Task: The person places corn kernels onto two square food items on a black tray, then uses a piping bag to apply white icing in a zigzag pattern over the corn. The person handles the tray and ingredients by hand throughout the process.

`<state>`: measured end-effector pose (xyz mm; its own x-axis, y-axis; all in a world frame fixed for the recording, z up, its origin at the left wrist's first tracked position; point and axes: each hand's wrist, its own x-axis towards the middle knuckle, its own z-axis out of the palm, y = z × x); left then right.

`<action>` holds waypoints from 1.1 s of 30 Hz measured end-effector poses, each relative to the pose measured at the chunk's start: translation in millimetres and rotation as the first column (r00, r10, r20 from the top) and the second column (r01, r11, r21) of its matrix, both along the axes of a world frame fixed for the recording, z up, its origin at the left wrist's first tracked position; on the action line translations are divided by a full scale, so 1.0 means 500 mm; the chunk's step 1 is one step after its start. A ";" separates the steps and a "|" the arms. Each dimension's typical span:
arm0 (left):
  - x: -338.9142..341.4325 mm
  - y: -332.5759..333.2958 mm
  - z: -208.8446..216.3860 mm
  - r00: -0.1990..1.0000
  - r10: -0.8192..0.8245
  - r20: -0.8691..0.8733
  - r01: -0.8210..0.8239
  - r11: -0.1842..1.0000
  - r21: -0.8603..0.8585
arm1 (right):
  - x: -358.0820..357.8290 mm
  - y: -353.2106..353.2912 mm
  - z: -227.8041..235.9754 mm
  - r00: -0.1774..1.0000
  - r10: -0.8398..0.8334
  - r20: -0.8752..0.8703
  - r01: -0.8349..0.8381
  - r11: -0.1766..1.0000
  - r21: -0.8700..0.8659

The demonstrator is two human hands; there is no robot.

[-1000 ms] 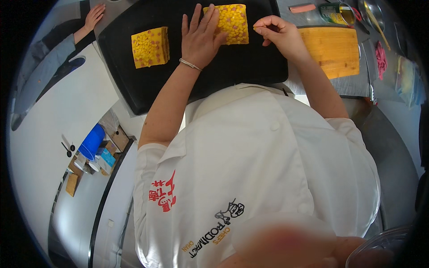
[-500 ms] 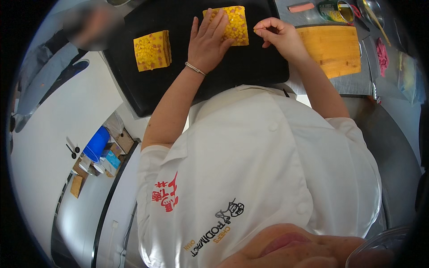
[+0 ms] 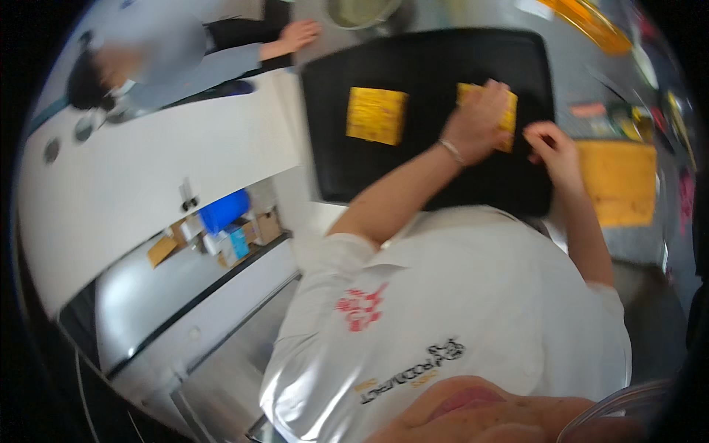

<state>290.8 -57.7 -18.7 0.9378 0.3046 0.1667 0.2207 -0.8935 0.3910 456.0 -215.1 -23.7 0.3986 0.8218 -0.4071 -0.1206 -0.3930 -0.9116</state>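
On a black tray lie two square yellow slabs, topped with what look like corn kernels and pink bits. My left hand rests palm down over the right slab, fingers stretched out, hiding most of its top. The left slab sits apart, untouched by either hand. Just right of the covered slab, my right hand hovers near the tray's right edge. Its thumb and fingers are drawn together; whether a small piece is between them is blurred.
A wooden cutting board lies right of the tray, with a pink block beyond it. A metal bowl stands at the tray's far edge. At the far left is another person, whose hand reaches toward the bowl.
My view has swung, so the tray and both hands appear lower and farther right. The left hand remains on the right slab, the right hand beside it. Another person's hand now shows.
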 end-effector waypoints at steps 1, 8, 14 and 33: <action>0.003 0.003 -0.024 0.999 -0.029 -0.022 0.030 0.999 0.014 | -0.001 -0.006 -0.014 0.999 -0.032 -0.031 0.033 0.999 0.029; -0.018 0.000 -0.014 0.996 0.040 -0.075 -0.039 0.999 0.013 | -0.008 0.005 -0.024 0.998 -0.021 -0.055 0.022 0.999 0.023; -0.027 -0.005 -0.029 0.996 0.044 -0.077 -0.036 0.994 0.101 | -0.013 0.007 -0.037 0.997 -0.027 -0.079 0.029 0.999 0.029; -0.114 -0.063 -0.046 0.983 -0.009 -0.182 0.038 0.987 0.155 | -0.016 0.002 0.014 0.996 0.027 0.081 -0.030 0.999 0.033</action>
